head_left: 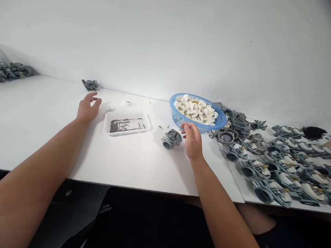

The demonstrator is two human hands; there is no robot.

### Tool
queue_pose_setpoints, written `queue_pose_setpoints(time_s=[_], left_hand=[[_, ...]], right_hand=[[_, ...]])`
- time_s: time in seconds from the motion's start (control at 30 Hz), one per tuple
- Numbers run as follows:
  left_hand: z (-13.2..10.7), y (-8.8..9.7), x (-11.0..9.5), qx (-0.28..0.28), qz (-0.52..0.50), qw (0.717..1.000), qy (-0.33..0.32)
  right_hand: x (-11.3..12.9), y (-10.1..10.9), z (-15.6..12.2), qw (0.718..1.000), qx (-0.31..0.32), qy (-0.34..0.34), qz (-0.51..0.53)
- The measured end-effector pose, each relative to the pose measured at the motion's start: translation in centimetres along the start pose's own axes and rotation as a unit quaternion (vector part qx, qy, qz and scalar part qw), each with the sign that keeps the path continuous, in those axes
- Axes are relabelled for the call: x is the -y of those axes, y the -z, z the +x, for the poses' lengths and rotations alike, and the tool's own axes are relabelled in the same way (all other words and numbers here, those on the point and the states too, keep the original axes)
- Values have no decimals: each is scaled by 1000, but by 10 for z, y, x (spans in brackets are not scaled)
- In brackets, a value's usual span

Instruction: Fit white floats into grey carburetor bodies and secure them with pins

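The grey metal casting sits on the worktop just left of the right hand, its round mouth toward the person, its hollow upper face showing a brass-coloured bit. That hand is loosely curled; whether it pinches anything small, I cannot tell. The left hand, thumb and fingers parted around nothing visible, is beside the tray.

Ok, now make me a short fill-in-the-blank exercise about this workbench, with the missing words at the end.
1. The basket heaped with white floats is colored ____.
2. Of the left hand and the right hand, the one nearer the tray is the ____.
3. In this view, the carburetor body beside the right hand lies to the ____ of the tray.

Missing words: blue; left; right.
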State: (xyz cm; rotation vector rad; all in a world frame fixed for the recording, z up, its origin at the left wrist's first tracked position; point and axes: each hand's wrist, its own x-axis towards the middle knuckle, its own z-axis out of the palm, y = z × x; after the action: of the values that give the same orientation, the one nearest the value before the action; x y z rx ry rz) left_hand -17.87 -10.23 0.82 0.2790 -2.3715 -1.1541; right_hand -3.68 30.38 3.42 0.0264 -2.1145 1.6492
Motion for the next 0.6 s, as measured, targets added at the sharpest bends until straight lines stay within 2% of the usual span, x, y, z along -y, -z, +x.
queue_pose_setpoints(time_s=[0.1, 0.17, 0.23, 0.27, 0.33, 0.4, 0.43, 0.5, 0.6], left_hand=[[1, 2, -2, 44, 2, 998, 34], [0, 3, -3, 72, 3, 996, 51], [-1, 4, -4, 93, 5, 994, 57], [-1, 4, -3, 99, 4, 994, 54], [1, 3, 0, 97, -8, 994, 46], [3, 2, 3, 84, -33, 995, 43], [4, 1, 4, 80, -42, 995, 43], [5, 0, 4, 72, -49, 995, 45], [4, 0, 3, 49, -52, 996, 52]], right_hand=[[5, 6, 0, 992, -66, 104, -20], [11, 14, 8, 972, -130, 188, -57], [21, 24, 25, 954, -148, 221, -138], [27, 29, 38, 952, -120, 204, -195], [39, 37, 67, 935, 18, 98, -341], [47, 42, 98, 881, 130, -68, -451], [47, 43, 112, 863, 153, -104, -470], [41, 44, 134, 835, 185, -132, -501], [23, 43, 150, 780, 239, -140, -561]])
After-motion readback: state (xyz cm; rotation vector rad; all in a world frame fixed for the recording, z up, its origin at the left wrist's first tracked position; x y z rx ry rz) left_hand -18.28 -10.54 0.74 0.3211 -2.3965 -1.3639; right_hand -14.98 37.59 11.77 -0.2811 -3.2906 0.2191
